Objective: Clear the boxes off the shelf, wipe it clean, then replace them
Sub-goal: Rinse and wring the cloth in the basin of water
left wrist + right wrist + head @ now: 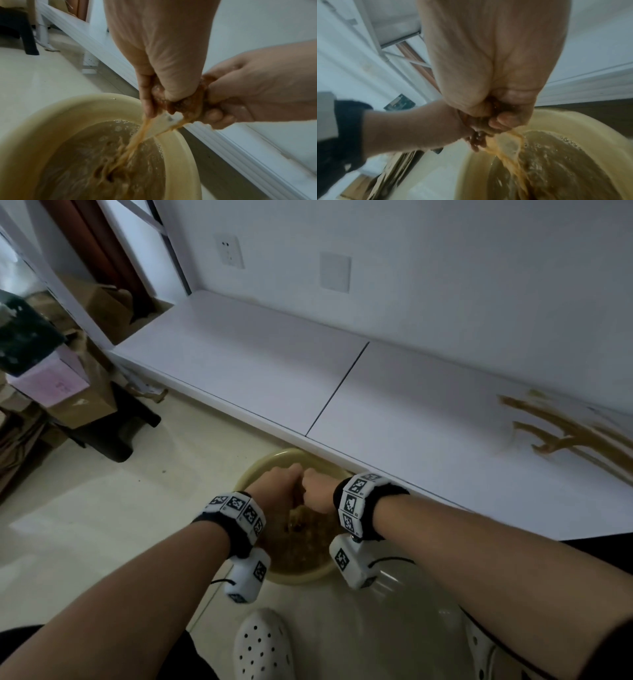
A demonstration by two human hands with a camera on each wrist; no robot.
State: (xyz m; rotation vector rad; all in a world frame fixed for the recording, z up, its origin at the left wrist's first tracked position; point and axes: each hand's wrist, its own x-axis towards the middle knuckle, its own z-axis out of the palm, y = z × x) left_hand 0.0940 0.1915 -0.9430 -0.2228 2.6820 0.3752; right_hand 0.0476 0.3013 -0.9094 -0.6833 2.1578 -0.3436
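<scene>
My left hand (pixel 279 482) and right hand (pixel 317 491) meet over a yellow basin (pixel 298 578) on the floor. Both grip a wet brown cloth (pixel 190 105) and squeeze it. In the left wrist view the left hand (pixel 159 88) holds one end and the right hand (pixel 223 108) the other. Brown water (pixel 137 139) streams from the cloth (pixel 481 127) into the murky water (pixel 556 162) in the basin. The low white shelf (pixel 239 364) behind the basin carries no boxes. Brown smears (pixel 565 433) mark its right end.
Cardboard boxes (pixel 85 402) are stacked at the left, beside a black stool (pixel 120 433). A white perforated shoe (pixel 263 645) stands on the pale floor just in front of the basin. A white wall with sockets (pixel 229 251) rises behind the shelf.
</scene>
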